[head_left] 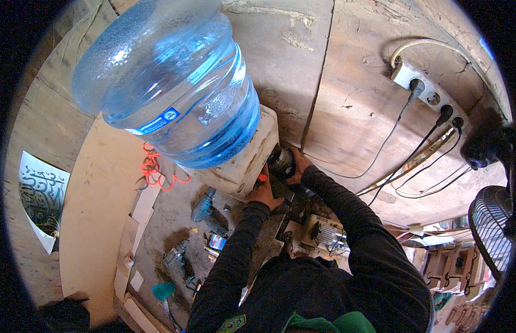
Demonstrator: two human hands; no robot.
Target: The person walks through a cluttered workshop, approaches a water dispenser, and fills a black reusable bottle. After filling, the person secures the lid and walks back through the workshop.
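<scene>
A white water dispenser stands before me with a big blue water bottle upside down on top. My left hand is at the dispenser's front, its fingers around a small red tap; the dispenser partly hides them. Just right of it, my right hand grips a dark, round container with a shiny band, close against the dispenser's side. I cannot make out the container's exact kind or what is in it.
On the workbench at left lie a blue power drill, another power tool, a tin can and an orange cord. A power strip with plugged cables hangs on the right wall. A fan stands far right.
</scene>
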